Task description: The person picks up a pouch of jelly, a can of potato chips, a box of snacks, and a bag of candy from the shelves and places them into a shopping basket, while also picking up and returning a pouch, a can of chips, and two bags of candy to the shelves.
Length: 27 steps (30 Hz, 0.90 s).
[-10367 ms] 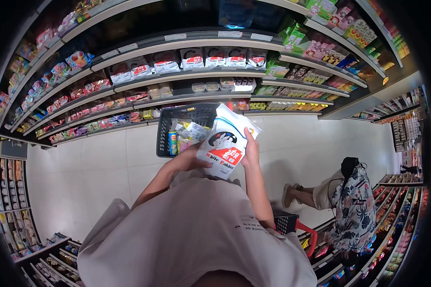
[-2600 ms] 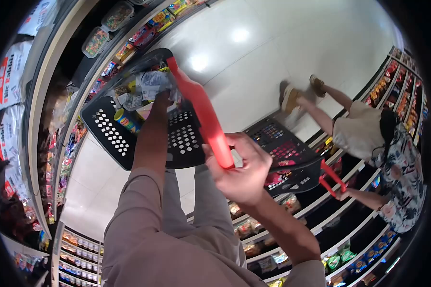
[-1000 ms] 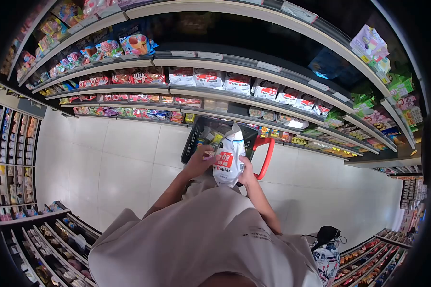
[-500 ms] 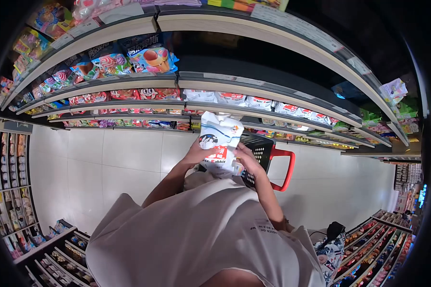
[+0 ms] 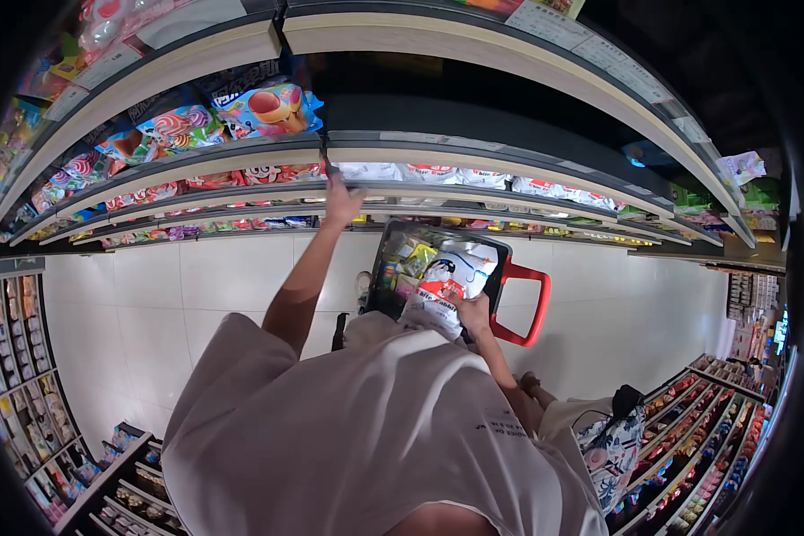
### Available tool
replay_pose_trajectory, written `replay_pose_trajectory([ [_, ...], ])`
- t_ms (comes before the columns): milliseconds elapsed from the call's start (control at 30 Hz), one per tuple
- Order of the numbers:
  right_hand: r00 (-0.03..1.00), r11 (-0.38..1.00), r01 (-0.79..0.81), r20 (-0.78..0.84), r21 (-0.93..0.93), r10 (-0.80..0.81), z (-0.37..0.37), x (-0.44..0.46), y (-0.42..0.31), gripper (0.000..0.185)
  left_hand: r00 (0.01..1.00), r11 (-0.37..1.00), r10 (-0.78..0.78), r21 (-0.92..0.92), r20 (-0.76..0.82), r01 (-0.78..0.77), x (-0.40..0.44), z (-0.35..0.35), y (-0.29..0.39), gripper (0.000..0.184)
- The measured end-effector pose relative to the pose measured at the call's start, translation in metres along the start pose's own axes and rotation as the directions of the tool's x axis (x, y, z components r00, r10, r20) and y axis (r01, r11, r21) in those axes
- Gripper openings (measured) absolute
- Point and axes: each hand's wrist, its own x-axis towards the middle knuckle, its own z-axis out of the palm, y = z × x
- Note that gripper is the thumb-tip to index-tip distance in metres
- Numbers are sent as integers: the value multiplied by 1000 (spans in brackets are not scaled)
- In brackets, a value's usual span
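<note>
My right hand (image 5: 472, 311) grips a white bag of White Rabbit candy (image 5: 454, 272) by its near right side. The bag lies tilted over the black shopping basket (image 5: 502, 259), which has a red handle (image 5: 545, 304). My left hand (image 5: 341, 201) is stretched forward to the edge of a shelf (image 5: 268, 198), holding nothing I can see. Its thumb stands apart from the fingers, which are slightly blurred at the shelf front. Beyond it, more white candy bags (image 5: 433, 172) stand in a row.
Inside the basket lie several small packets, one a yellow packet (image 5: 418, 259). Colourful candy bags (image 5: 268, 109) fill the upper left shelf. Another person's patterned clothing (image 5: 612, 456) shows behind me at the right. Pale floor tiles (image 5: 232, 268) run below the shelves.
My left hand has let go of the candy bag and moved forward to the shelf. My right hand has brought the bag down and right, over the basket, whose contents now show.
</note>
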Motion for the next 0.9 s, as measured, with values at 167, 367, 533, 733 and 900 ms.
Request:
replay_pose_trajectory([
  [167, 969, 982, -183, -162, 46, 188, -12, -22, 22, 39, 952, 906, -191, 417, 240, 77, 73, 2, -22, 66],
  [367, 950, 975, -174, -239, 136, 202, -11, -36, 15, 34, 949, 857, -122, 513, 292, -47, 80, 9, -26, 61],
  [533, 951, 979, -180, -239, 94, 197, -7, -33, 24, 28, 937, 868, -151, 497, 315, -27, 74, -9, 12, 49],
  [733, 963, 991, -119, -235, 58, 129, 5, -19, 23, 31, 926, 847, -168, 530, 338, -40, 89, -10, -9, 44],
  [900, 984, 998, -56, -172, -18, 52, 14, -14, 17, 38, 944, 837, -143, 546, 296, -44, 91, 6, -19, 41],
])
